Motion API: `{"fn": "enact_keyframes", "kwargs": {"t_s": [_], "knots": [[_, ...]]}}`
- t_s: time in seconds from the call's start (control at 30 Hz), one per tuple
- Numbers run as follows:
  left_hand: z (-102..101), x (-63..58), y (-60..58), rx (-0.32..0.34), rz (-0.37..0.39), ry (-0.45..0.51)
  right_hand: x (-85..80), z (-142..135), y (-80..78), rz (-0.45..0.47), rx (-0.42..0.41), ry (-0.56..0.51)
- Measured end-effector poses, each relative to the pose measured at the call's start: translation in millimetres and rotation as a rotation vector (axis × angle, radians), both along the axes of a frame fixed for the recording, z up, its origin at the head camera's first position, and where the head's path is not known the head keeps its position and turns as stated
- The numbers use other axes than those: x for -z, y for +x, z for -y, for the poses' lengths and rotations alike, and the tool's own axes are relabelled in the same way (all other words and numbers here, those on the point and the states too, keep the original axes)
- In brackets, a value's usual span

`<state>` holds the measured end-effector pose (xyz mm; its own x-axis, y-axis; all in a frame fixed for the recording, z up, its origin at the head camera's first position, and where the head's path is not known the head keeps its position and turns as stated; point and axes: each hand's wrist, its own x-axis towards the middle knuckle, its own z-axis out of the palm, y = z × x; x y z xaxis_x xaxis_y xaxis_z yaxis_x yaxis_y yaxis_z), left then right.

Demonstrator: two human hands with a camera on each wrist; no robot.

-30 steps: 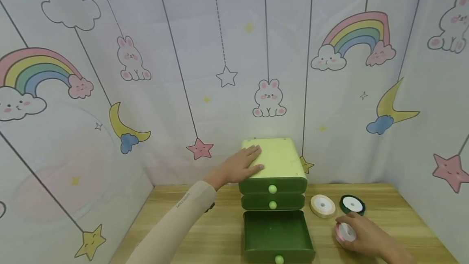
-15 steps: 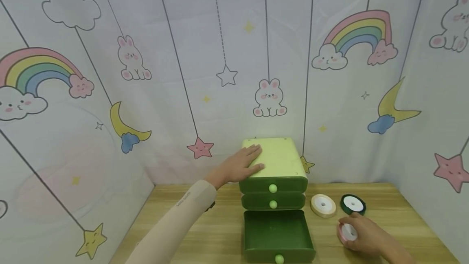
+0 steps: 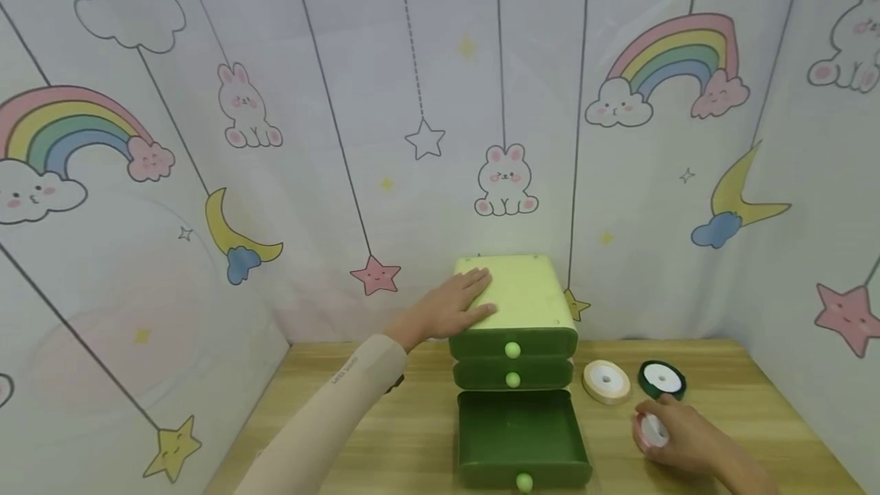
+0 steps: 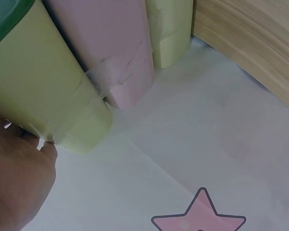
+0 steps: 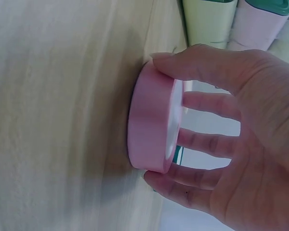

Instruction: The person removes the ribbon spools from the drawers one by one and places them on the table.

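My left hand [image 3: 454, 308] rests flat on the pale yellow top of a small drawer cabinet [image 3: 525, 292], its fingers straight. In the left wrist view that hand [image 4: 21, 173] lies against the cabinet's pale yellow outer tier [image 4: 48, 82]. The green bottom drawer [image 3: 522, 434] stands pulled out, while the two green drawers above it are in. To the right of the cabinet, my right hand [image 3: 687, 434] grips a spool of pink ribbon [image 3: 649, 431] by its rim. In the right wrist view the pink ribbon spool [image 5: 151, 120] sits between thumb and fingers, at the wooden tabletop.
A cream ribbon spool [image 3: 606, 382] lies flat just right of the cabinet. Beside it is a dark green ribbon spool [image 3: 662, 380], just behind my right hand. A printed cloth backdrop [image 3: 426, 197] closes off the back and sides of the wooden table [image 3: 399, 434].
The right hand and the pink ribbon spool have shifted very slightly right, then stayed still. The left hand keeps its place on the cabinet.
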<state>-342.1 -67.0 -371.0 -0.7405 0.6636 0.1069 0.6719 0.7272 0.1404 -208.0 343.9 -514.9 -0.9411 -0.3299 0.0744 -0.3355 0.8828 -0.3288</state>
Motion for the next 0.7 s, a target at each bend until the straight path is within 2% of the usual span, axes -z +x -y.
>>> {"fn": "enact_keyframes", "kwargs": {"t_s": [0.27, 0.33, 0.5, 0.7], "knots": [[0.7, -1.3, 1.8, 0.002, 0.01, -0.008, -9.8, 4.9, 3.4, 0.029, 0.02, -0.011], [-0.5, -1.7, 2.4, 0.003, 0.011, -0.008, -13.0, 8.0, 5.4, -0.024, 0.019, -0.004], [-0.7, -4.1, 2.7, -0.003, 0.001, -0.019, -23.2, 24.5, 12.0, -0.223, -0.025, 0.007], [0.0, -4.3, 2.9, 0.007, 0.005, -0.019, -35.0, 48.4, 26.9, -0.218, -0.098, -0.026]]}}
